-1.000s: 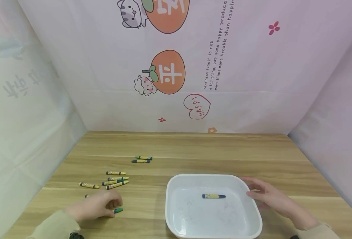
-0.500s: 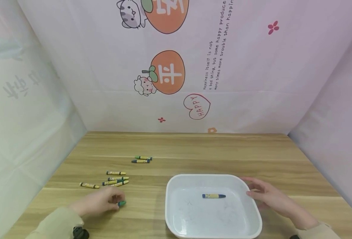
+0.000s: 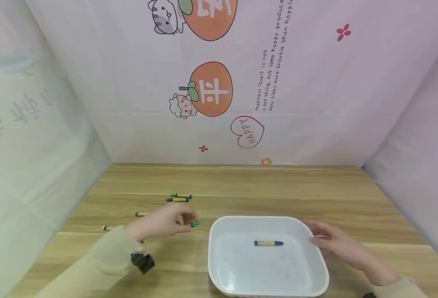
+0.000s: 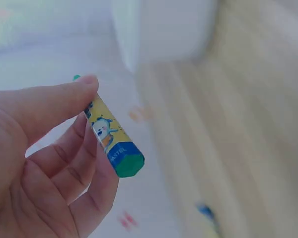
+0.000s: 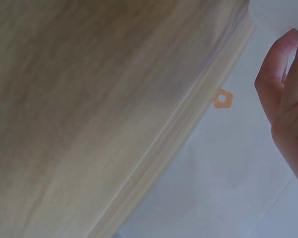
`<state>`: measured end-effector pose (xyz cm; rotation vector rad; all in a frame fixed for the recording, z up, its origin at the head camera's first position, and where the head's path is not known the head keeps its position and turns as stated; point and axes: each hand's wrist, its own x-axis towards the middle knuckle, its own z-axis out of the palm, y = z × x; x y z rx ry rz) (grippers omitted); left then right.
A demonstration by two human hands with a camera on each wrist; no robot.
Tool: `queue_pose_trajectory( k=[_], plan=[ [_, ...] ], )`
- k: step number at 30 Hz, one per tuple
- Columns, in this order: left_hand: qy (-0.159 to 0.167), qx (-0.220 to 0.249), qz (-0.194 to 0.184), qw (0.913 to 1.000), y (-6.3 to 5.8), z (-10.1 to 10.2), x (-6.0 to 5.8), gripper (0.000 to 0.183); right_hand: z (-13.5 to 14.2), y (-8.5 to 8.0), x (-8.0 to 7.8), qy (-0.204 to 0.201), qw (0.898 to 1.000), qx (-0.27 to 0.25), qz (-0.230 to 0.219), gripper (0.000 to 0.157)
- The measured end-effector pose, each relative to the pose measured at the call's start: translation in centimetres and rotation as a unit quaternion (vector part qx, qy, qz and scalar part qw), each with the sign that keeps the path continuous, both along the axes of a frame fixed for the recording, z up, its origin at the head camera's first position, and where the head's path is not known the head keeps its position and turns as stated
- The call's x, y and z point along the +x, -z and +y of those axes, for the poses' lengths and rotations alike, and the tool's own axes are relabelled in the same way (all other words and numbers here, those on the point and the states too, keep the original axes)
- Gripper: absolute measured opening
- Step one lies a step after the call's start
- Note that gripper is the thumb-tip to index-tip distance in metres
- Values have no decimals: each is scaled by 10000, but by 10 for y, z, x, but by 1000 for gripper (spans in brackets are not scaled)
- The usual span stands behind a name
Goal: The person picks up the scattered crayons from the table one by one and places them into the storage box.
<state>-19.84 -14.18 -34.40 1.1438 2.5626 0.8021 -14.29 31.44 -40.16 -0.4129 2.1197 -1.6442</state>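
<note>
Wood-grain table, light brown, streaks running side to side, back edge right up against a pale printed sheet. More pale sheeting at both sides; left sheet creased with faint lettering, right sheet plain as far as I can see. Back sheet prints: orange fruits with white characters, a cat, a sheep, a red HAPPY heart, small flowers, lines of English set sideways.

Left hand grasping a green crayon, pinched between thumb and fingers, held up over the table just left of the white tray. Its wrapper's yellow with a cartoon figure and a blue band. Beige sleeve, black thing at the wrist.

Right hand gripping the white tray at its right side, thumb on the rim, fingers along the outer wall. Blue crayon lying flat in the tray.

Far left on the table: green-tipped crayon and blue-tipped crayon close together. Nearer, two crayon ends poke out, rest hidden by the left arm.
</note>
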Motion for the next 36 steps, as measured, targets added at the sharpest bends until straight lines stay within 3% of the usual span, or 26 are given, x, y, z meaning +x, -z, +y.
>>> queue_pose_trajectory(
  k=[6, 12, 20, 29, 36],
  plan=[
    [606, -259, 73, 9978, -29, 72, -1, 11, 0, 0, 2, 87, 9999, 133, -16, 48],
    [1136, -647, 22, 9914, -31, 136, -4, 17, -2, -2, 3, 387, 9983, 444, -1, 57],
    [1401, -1116, -130, 9837, -9, 182, -8, 15, -4, -6, -2, 451, 9969, 639, -21, 59],
    [1414, -1551, -272, 9773, 19, 205, -11, 8, -5, -10, -5, 353, 9980, 519, 16, 59],
    [1446, -1684, 225, 9748, 36, 214, -3, 11, -5, -6, -3, 324, 9979, 555, 43, 59]
  ],
)
